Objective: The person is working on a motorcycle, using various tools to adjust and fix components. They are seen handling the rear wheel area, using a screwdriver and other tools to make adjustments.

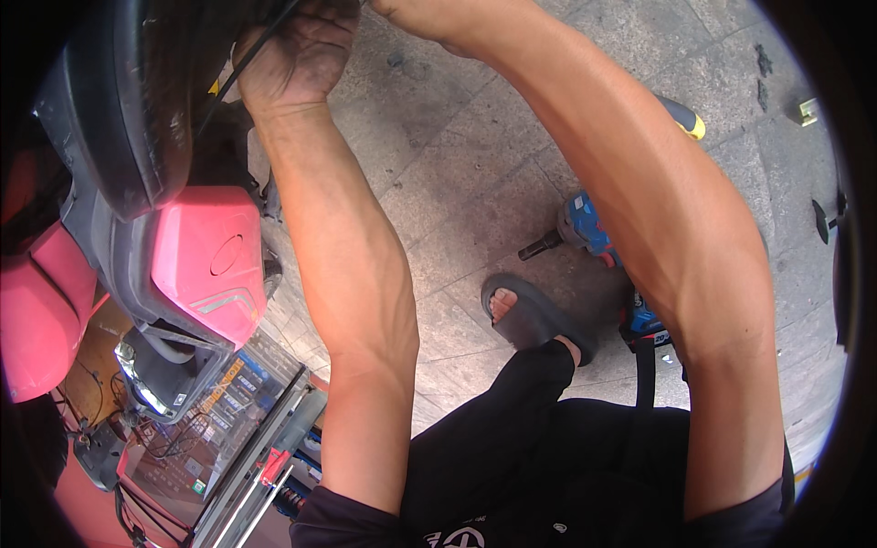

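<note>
At the top edge, my left hand (306,46) is raised with its dirty palm showing, beside the black seat (128,110) of a pink scooter. A thin black cable (263,43) runs across that palm. The fingers of this hand are cut off by the frame, so its grip does not show. My right hand (416,16) reaches up next to it, mostly outside the view, and its fingers are hidden. Below the seat, a pink body panel (208,256) faces my left forearm.
A blue cordless impact wrench (585,224) with a dark socket lies on the paved floor, partly behind my right arm. Beyond it is a grey-and-yellow handle (687,119). My foot in a dark sandal (530,324) stands nearby. A glass display case (224,411) is at lower left.
</note>
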Demonstrator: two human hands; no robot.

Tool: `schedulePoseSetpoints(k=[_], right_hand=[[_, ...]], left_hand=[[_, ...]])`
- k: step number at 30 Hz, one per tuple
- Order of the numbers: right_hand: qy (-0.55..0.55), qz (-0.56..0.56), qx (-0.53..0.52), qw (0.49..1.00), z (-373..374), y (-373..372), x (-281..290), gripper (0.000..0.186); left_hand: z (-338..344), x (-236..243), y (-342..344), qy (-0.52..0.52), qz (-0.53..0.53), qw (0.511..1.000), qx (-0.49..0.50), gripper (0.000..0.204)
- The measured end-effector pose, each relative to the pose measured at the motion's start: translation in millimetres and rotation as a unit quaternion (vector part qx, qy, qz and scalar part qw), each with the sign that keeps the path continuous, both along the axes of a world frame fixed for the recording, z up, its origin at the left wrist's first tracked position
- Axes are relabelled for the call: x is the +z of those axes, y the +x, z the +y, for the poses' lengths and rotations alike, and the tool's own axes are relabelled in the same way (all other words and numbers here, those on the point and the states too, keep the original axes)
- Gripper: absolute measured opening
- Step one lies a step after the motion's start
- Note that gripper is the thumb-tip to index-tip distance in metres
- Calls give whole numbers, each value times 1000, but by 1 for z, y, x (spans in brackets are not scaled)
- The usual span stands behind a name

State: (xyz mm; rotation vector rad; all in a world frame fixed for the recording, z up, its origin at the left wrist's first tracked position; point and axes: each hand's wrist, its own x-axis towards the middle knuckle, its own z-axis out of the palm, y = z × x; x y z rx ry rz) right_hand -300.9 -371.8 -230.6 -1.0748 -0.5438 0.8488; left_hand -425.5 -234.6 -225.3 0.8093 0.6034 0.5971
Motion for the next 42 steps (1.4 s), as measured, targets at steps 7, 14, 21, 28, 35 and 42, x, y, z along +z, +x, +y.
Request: schedulePoseSetpoints(k=[7,14,21,28,35,42], right_hand=[[49,9,26,998,2,-1,-10,15],[50,-15,11,999,4,-1,-7,14],[2,-39,17,999,3,1,-4,16],[42,-76,-20,996,14,-5,-21,20],[56,-79,-68,993,13,-8,-19,20],[4,-104,8,994,6,5,-12,22]], left_hand=[[-2,-3,1,29,-50,997,-59,41],[-8,-5,-1,17,-106,991,-82,48],[-12,-5,-1,14,-124,991,-50,48],[-10,-2,1,19,-110,993,-43,45],[-8,-5,-3,23,-102,993,-62,37],[-9,0,-2,17,-95,994,-57,32]])
